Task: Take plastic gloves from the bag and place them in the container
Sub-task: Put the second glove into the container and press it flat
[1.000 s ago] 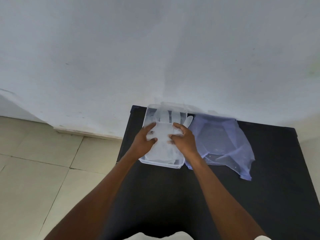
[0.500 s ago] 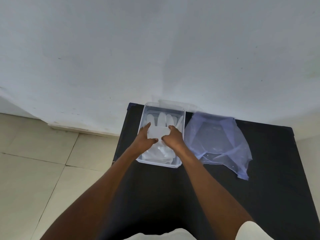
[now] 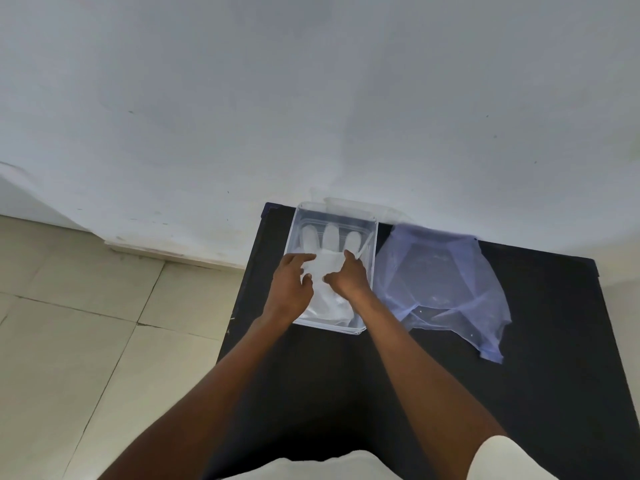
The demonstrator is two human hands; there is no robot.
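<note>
A clear rectangular container (image 3: 298,221) stands at the table's far left corner. White translucent plastic gloves (image 3: 330,237) lie flat inside it, fingers pointing to the wall. My left hand (image 3: 289,289) rests on the gloves' left side, thumb and forefinger pinching the plastic. On their right side, my right hand (image 3: 348,280) pinches them the same way. The wrinkled bluish plastic bag (image 3: 440,282) lies flat on the table just right of the container, untouched.
The black table (image 3: 536,375) stands against a white wall (image 3: 311,98). A clear lid (image 3: 384,211) leans behind the container. Tiled floor (image 3: 86,341) drops away left of the table edge. My white shirt shows at the bottom.
The gloves have gone from sticking out over the container's far right rim to lying fully inside it. Both hands slid a little nearer on top of them.
</note>
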